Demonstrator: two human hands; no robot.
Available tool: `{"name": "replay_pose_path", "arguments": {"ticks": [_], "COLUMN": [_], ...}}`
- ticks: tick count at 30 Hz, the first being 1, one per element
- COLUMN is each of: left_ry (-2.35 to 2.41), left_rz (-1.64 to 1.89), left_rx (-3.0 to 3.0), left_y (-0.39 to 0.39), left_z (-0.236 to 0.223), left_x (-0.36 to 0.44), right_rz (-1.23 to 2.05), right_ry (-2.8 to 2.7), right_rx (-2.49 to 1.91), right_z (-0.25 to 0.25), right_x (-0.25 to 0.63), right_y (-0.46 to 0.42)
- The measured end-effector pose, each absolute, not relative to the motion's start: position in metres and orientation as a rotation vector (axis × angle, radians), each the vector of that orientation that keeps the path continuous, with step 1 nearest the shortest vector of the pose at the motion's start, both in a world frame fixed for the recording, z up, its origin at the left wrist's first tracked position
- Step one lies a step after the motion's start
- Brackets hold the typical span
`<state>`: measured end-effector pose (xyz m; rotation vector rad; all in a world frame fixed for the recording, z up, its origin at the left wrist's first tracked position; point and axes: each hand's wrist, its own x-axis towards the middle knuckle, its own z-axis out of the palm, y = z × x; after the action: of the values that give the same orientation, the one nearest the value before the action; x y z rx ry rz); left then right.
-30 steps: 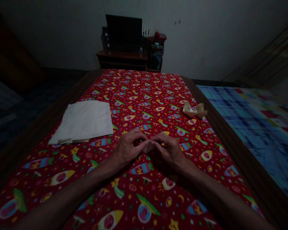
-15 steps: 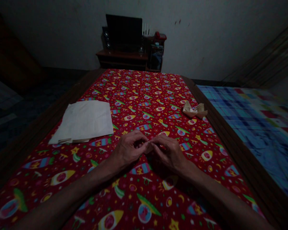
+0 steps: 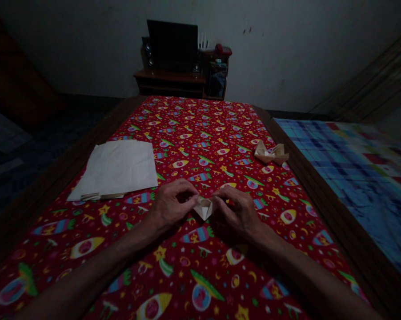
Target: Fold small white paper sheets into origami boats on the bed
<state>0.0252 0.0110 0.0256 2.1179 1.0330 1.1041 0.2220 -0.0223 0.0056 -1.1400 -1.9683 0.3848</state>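
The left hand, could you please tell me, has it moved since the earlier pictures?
Yes, the left hand has shifted slightly left, closer to the stack of white paper sheets, which lies unmoved on the red rocket-patterned tablecloth.

The small folded paper (image 3: pixel 205 210) in front of me is pale cream; the boat-shaped paper fold (image 3: pixel 279 156) is a tanner beige, whitish inside. My paper stack (image 3: pixel 123 166) is plain off-white. I work over a red tablecloth (image 3: pixel 200 130) printed with yellow rockets, blue striped ones, stars and moons. The cloth (image 3: pixel 307 151) to my right is blue plaid.
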Motion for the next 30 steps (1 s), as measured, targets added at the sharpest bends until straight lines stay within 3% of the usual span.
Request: {"name": "replay_pose_path", "arguments": {"ticks": [12,30], "left_ry": [1.009,0.996], "left_rz": [1.0,0.921], "left_rx": [2.385,2.426], "left_y": [0.012,-0.001], "left_z": [0.004,0.007], "left_x": [0.009,0.018], "right_rz": [0.354,0.235], "right_ry": [-1.968,-2.145], "right_rx": [-1.143,-1.105], "right_z": [-0.009,0.0], "right_x": [0.239,0.231], "right_y": [-0.025,-0.029]}}
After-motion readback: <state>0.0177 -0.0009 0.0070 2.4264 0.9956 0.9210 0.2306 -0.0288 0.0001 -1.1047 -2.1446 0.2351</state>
